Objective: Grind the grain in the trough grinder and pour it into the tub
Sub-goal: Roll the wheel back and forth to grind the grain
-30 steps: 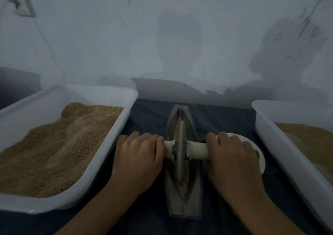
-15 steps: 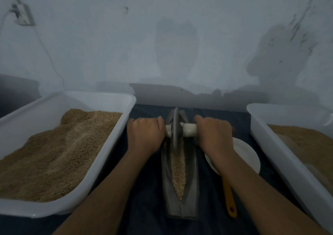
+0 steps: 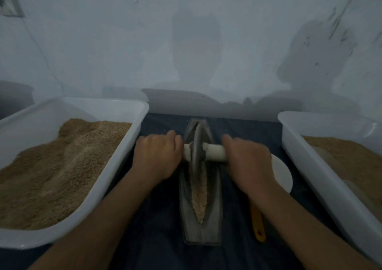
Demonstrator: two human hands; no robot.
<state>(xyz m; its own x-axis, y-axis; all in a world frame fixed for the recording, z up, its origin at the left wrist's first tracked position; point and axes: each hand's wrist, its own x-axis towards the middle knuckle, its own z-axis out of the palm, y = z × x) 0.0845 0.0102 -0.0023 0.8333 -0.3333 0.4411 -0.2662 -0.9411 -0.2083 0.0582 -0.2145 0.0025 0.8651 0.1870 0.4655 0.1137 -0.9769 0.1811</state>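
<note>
My left hand [image 3: 157, 158] and right hand [image 3: 248, 162] grip the white axle [image 3: 214, 153], fingers curled over it either side of the wheel [image 3: 196, 145], toward the trough grinder's [image 3: 201, 224] far end.

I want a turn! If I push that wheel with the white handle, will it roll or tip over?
It would probably roll easily: the wheel is a thin disc standing on edge in the narrow trough. Alone it might tip, so the left hand and right hand grip both ends of the handle. It looks like metal, likely heavy.

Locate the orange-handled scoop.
The orange-handled white scoop lies on the dark cloth, right of the grey trough grinder, partly under the right hand.
</note>
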